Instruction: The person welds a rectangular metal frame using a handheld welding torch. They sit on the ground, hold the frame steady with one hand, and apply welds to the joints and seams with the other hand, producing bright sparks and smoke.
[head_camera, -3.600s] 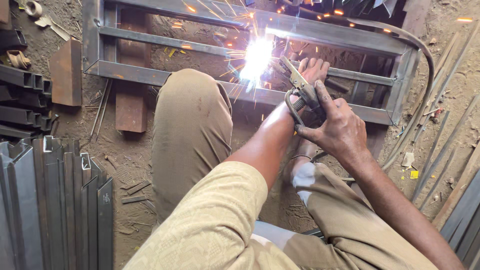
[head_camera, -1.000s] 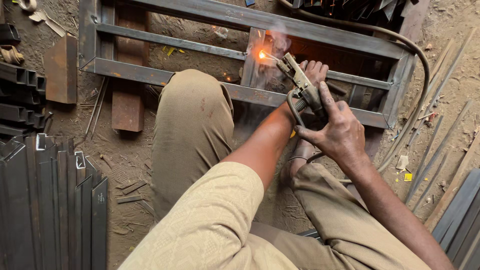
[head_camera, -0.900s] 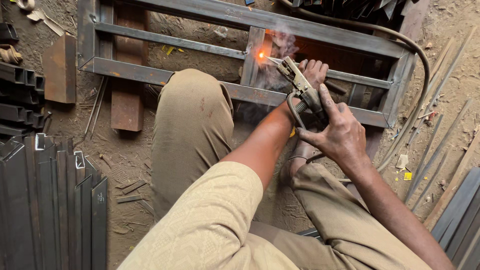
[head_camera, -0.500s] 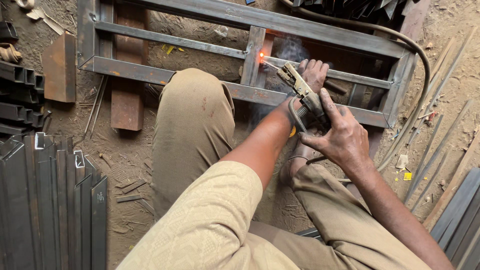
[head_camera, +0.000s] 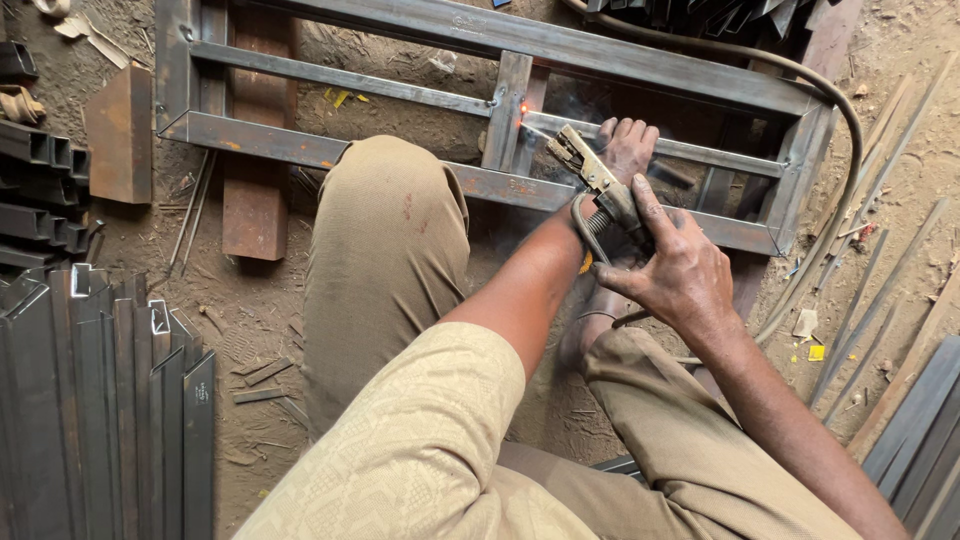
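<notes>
Stack of steel channel sections sat lower left. The welded steel frame lay across the top on the dirt. Just right of centre, the left hand rested flat on a frame bar, fingers loosely spread, holding nothing. The right hand was wrapped tight around the electrode holder, its rod tip at a glowing orange weld spot on the upright.

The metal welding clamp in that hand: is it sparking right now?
Barely: only a small orange glow shows at the tip of the metal welding clamp, held by the right hand.
</notes>
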